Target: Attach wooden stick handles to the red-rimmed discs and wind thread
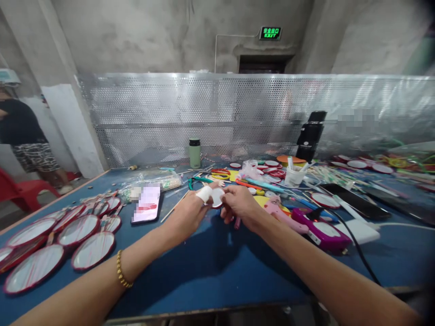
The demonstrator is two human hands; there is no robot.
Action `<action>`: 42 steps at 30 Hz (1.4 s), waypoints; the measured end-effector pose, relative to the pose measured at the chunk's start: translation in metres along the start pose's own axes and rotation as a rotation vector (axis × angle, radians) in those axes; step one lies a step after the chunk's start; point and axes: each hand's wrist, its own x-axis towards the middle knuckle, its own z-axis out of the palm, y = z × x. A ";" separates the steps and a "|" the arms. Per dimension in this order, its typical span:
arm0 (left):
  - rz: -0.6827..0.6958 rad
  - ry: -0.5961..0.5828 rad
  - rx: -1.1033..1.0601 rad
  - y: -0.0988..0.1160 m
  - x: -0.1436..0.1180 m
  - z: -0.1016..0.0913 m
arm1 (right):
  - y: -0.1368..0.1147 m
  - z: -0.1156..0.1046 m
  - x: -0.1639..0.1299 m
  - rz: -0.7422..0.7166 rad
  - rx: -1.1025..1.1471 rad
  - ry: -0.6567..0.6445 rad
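A small round white disc with a dark red rim point(218, 198) is held up over the blue table. My left hand point(190, 209) grips its left edge; a white wrap point(204, 194) covers one of that hand's fingers. At the disc's right edge, my right hand point(242, 204) has its fingers closed on the rim. A short pinkish stick point(237, 222) shows below the right hand; whether the hand holds it I cannot tell. Green-handled pliers point(197, 181) lie just beyond the left hand. To the right sits a pink tool, perhaps a glue gun point(282, 215).
Several red-rimmed round pieces point(79, 229) lie at left, beside a lit phone point(147, 203). A green bottle point(195, 154) stands at the back. Right are a white cup point(295, 175), a purple box point(321, 230), a black cable point(360, 251) and a dark phone point(355, 200).
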 end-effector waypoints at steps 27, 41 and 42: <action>-0.403 0.179 -0.405 -0.021 0.004 -0.013 | 0.006 0.004 0.017 -0.520 -0.340 0.167; -0.548 0.225 -0.211 -0.044 0.001 -0.026 | -0.015 -0.020 0.023 -0.376 -0.954 0.207; -0.554 0.225 -0.197 -0.046 0.000 -0.026 | -0.016 -0.014 0.022 -0.350 -1.011 0.154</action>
